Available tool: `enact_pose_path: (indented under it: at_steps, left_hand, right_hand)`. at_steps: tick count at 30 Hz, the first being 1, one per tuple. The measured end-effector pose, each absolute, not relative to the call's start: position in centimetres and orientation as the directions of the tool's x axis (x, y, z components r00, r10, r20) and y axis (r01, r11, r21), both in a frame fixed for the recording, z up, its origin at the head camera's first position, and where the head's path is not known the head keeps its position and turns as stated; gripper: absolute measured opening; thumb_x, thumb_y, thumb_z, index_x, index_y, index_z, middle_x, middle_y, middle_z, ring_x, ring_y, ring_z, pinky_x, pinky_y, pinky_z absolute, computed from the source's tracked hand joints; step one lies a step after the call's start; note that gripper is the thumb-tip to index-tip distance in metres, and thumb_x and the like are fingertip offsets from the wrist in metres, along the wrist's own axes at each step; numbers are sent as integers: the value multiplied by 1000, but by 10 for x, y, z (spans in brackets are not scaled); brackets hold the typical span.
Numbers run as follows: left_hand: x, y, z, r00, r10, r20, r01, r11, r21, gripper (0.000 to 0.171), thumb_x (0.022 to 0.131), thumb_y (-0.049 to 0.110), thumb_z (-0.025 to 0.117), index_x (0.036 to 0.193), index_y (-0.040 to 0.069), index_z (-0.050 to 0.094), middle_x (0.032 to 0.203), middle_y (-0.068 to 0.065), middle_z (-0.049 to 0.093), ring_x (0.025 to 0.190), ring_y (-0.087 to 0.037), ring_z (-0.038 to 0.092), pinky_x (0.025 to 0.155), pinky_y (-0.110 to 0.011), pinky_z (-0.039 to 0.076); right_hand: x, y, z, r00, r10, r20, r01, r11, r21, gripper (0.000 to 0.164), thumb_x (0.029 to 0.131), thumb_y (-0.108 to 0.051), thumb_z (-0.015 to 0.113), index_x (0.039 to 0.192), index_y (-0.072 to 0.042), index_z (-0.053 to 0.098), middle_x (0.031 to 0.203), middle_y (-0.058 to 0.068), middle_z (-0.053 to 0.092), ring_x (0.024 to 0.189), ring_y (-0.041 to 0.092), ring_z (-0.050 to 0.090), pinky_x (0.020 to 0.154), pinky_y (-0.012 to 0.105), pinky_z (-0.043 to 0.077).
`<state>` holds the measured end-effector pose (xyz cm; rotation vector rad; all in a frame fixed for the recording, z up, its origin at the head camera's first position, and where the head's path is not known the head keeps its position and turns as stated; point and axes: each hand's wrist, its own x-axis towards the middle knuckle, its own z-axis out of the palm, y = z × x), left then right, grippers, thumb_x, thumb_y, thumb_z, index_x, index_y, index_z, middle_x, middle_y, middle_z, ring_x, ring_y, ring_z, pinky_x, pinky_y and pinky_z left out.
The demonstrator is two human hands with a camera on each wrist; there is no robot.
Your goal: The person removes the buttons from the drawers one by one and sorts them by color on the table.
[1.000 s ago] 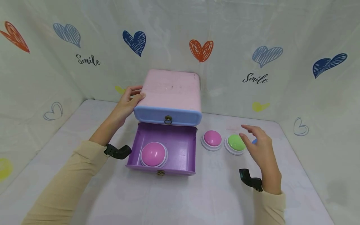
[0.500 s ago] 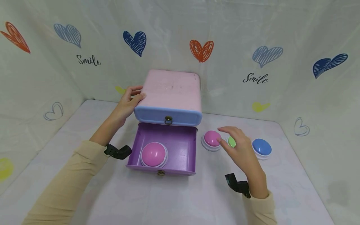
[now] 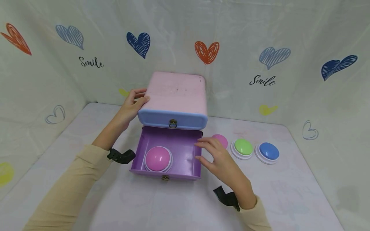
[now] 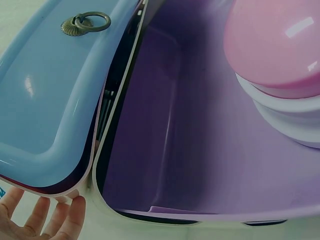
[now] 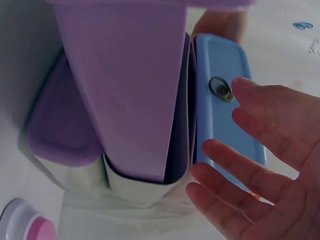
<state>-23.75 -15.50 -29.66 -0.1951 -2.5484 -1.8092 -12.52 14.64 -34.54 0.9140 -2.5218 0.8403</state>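
A pink-topped cabinet [image 3: 177,91] has a blue drawer front [image 3: 150,117] closed and a purple drawer [image 3: 185,160] pulled out beneath it. Inside that drawer, toward its front left, lies a pink dome push button [image 3: 157,158] on a white base. My left hand [image 3: 131,104] rests against the cabinet's left side, thumb at the top edge. In the left wrist view its fingertips [image 4: 75,215] touch the side. My right hand [image 3: 219,160] is at the drawer's right wall, fingers spread and loosely bent, holding nothing. It partly covers a second pink button [image 3: 222,139].
Green [image 3: 243,147] and blue [image 3: 268,151] push buttons sit on the table to the right. Another purple drawer front [image 5: 65,135] shows closed below the pulled-out one in the right wrist view. A heart-printed curtain [image 3: 231,80] stands behind the cabinet.
My right hand has moved left from near the blue button, past the green and pink ones, to the drawer's right wall. My left hand, the cabinet and the buttons have stayed put.
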Motion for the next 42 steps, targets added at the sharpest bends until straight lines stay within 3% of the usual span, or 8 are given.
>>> enact_pose_path:
  at_steps: [10, 24, 42]
  left_hand:
    - [-237, -154, -296, -991, 100, 83, 112, 326, 939, 58, 96, 38, 43, 145, 13, 24, 147, -17, 27, 129, -36, 36, 104, -53, 28]
    - [-238, -154, -296, -992, 95, 78, 105, 326, 939, 58, 96, 38, 44, 145, 14, 24, 147, -16, 26, 128, -35, 36, 104, -53, 28]
    - [-239, -154, -296, -992, 96, 78, 104, 315, 944, 58, 95, 37, 45, 143, 13, 27, 145, -17, 29, 127, -34, 37, 102, -49, 30]
  right_hand:
    - [-123, 120, -353, -693, -577, 433, -721, 572, -391, 41, 79, -20, 74, 117, -11, 61, 121, 10, 55, 116, 21, 49, 96, 35, 44]
    - [-128, 97, -351, -744, -618, 252, -660, 622, -422, 56, 80, -25, 73, 131, -19, 52, 134, 10, 47, 123, 22, 46, 96, 36, 44]
    - [-140, 64, -348, -713, -698, 72, -657, 628, -417, 61, 81, -28, 71, 137, -27, 46, 139, 3, 45, 128, 21, 42, 103, 34, 37]
